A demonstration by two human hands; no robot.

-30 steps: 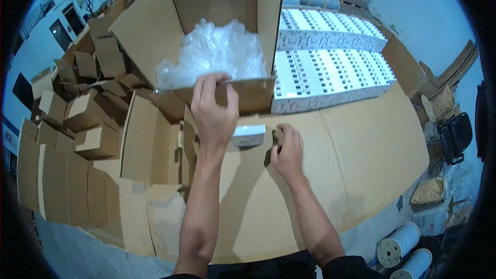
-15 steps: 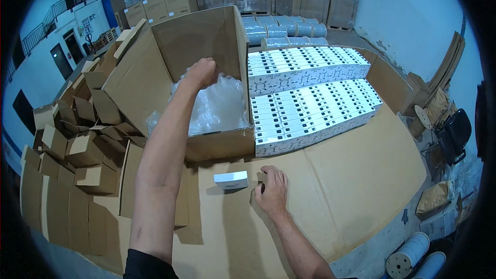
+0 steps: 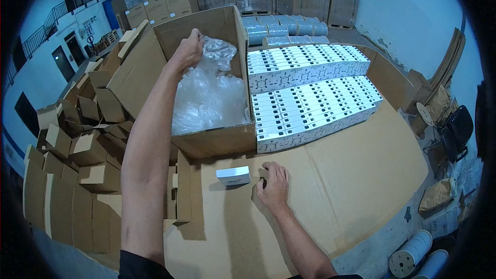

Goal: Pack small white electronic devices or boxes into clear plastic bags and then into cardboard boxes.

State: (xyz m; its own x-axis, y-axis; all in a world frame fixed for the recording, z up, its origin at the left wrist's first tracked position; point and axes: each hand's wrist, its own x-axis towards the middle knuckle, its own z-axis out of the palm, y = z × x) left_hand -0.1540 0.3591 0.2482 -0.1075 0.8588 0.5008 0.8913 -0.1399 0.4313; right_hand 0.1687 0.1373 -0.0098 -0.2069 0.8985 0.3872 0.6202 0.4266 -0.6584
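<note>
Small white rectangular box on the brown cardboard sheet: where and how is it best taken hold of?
Likely by pinching the long near and far sides of the small white rectangular box, coming from above and right: it lies lengthwise left to right, its top narrow front to back, and the bare right grip is just beyond its right end.

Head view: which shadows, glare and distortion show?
Head view: straight edges bow toward the blackened rim; head view: bright glints speckle the clear plastic; head view: shadows darken the brown cardboard below the small white box and left of the right hand.
</note>
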